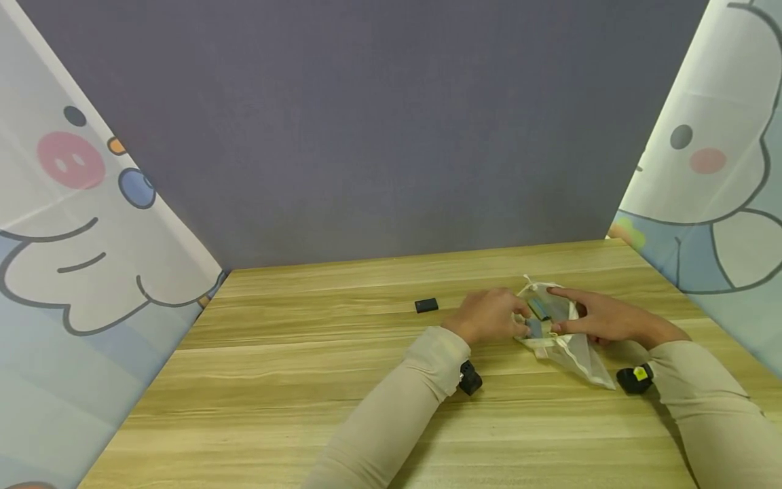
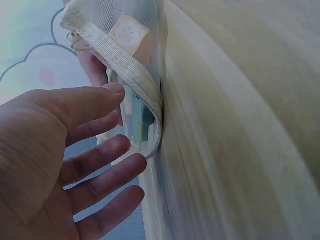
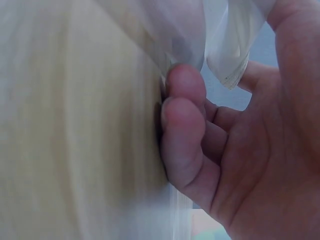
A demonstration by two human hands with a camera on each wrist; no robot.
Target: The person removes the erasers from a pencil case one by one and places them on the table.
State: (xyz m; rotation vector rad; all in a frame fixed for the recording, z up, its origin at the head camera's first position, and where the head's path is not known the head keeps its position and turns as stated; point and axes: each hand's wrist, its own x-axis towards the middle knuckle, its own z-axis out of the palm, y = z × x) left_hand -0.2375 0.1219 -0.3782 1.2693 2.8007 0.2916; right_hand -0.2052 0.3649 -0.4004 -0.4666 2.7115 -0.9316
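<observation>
A whitish mesh pouch [image 1: 583, 356] with cream trim lies on the right side of the table, its mouth spread. My right hand [image 1: 613, 318] holds it by the rim, thumb and index finger apart at the opening; in the right wrist view the other fingers [image 3: 185, 135] are curled beside the mesh, low against the table. My left hand [image 1: 489, 316] is at the opposite side of the mouth, its fingers [image 2: 107, 185] loosely spread and nothing between them. Inside the pouch show a slim green-and-blue item [image 1: 539, 309] and a light wooden block [image 2: 131, 36] with a round printed emblem.
A small black rectangular object [image 1: 426, 305] lies on the wooden table [image 1: 275, 380], left of my left hand. A grey panel [image 1: 391, 136] stands along the back edge, and cartoon-printed sheets [image 1: 61, 238] flank both sides.
</observation>
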